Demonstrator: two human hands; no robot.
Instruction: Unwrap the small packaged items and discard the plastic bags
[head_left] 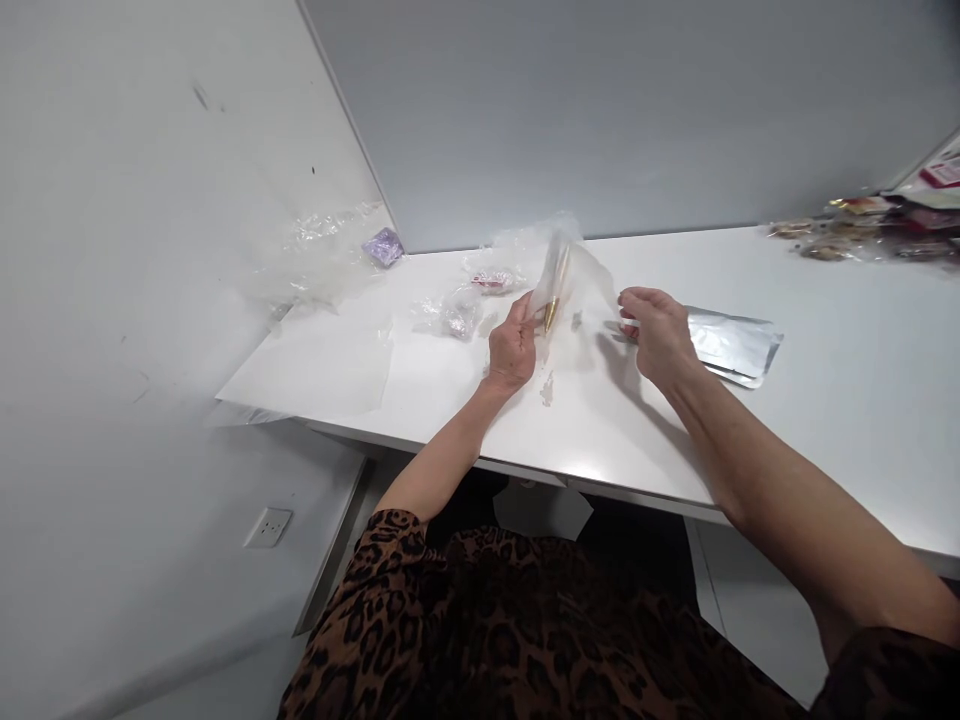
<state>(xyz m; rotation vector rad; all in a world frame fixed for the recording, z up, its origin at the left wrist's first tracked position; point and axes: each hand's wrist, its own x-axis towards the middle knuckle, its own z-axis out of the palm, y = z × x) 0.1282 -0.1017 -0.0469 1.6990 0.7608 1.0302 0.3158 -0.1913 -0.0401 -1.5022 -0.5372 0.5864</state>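
The film looks translucent plastic, the pointed item shiny metal, the pouch glossy foil.

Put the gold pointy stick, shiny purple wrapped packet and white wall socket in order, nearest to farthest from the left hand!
From the left hand, head view:
1. Gold stick, just right of it.
2. Purple packet, back left.
3. Wall socket, lower left.

Left hand grips translucent sheet with gold-tipped object; right hand at sheet's edge, near silver pouch.
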